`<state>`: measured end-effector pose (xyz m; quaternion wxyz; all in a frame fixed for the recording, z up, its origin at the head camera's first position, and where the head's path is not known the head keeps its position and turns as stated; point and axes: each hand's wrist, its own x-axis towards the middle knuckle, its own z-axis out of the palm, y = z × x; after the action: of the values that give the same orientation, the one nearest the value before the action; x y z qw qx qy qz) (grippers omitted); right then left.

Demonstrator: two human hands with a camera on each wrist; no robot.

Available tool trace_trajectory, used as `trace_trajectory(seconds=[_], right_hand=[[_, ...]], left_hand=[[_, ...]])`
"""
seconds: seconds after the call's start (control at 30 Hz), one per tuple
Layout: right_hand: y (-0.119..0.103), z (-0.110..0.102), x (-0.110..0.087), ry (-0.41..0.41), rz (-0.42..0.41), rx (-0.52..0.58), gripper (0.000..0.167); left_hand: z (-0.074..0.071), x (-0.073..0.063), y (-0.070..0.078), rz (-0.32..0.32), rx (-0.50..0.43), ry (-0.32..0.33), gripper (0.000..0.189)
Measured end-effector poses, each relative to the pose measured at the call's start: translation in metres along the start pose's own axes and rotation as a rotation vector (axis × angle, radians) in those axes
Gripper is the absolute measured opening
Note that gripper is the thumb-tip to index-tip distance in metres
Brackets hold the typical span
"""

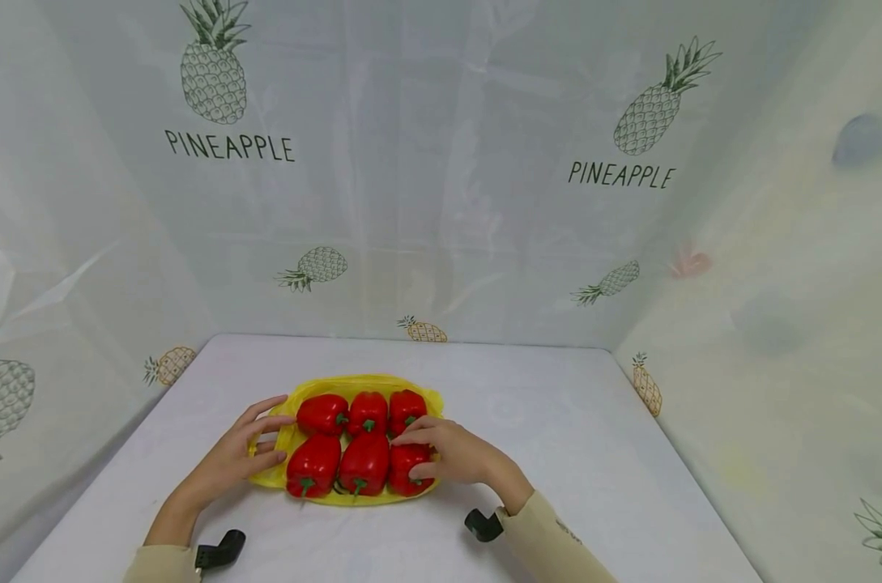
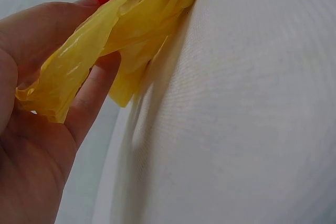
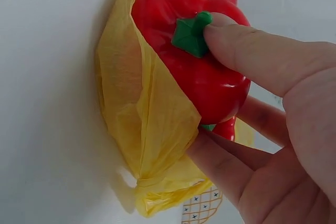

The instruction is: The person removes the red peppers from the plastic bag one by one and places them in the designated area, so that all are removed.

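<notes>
The right hand (image 1: 458,453) pinches a red pepper (image 1: 404,460), thumb against its stem side and fingers around behind it. The left hand (image 1: 232,453) has its fingers spread wide around the opposite end of a yellow bag (image 1: 338,385), touching the plastic, with no pepper between them.

The held pepper is in the bag's near corner on the right hand's side, directly under that hand and well apart from the left one. Its green stem (image 3: 191,35) points back toward the person. Its long axis seems to run away from the wrists, though the fingers partly cover it.

The bag's own long axis stretches from hand to hand, across the person's front. Between the hands sit five other peppers (image 1: 365,463): two complete the near row, three form the far row. Most stems face the person; the far pepper nearest the left hand points its stem toward the right hand.

Beneath both hands spreads a white worktop (image 1: 630,486).
</notes>
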<state>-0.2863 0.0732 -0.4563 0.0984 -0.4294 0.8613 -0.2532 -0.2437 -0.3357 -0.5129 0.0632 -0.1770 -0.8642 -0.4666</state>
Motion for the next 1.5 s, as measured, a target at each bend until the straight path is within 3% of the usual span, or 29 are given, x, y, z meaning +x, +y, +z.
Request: trace_trajectory(seconds=[0.27, 0.53, 0.8, 1.13, 1.5], right_hand=[[-0.006, -0.009, -0.006, 0.04, -0.032, -0.049, 0.047], [-0.01, -0.03, -0.014, 0.084, -0.021, 0.003, 0.048], [0.003, -0.06, -0.025, 0.199, -0.025, -0.021, 0.05], [0.051, -0.092, -0.034, 0.329, 0.061, -0.12, 0.052], [0.105, -0.084, -0.037, 0.367, 0.18, -0.068, 0.051]], left_hand=[[0.001, 0.0, -0.001, -0.006, 0.009, -0.001, 0.045], [0.0, 0.0, -0.002, 0.04, 0.007, 0.004, 0.045], [0.001, 0.001, -0.004, 0.04, -0.006, 0.002, 0.045], [0.001, 0.001, 0.0, 0.031, -0.021, -0.002, 0.046], [0.002, 0.0, -0.002, 0.045, 0.014, 0.006, 0.044]])
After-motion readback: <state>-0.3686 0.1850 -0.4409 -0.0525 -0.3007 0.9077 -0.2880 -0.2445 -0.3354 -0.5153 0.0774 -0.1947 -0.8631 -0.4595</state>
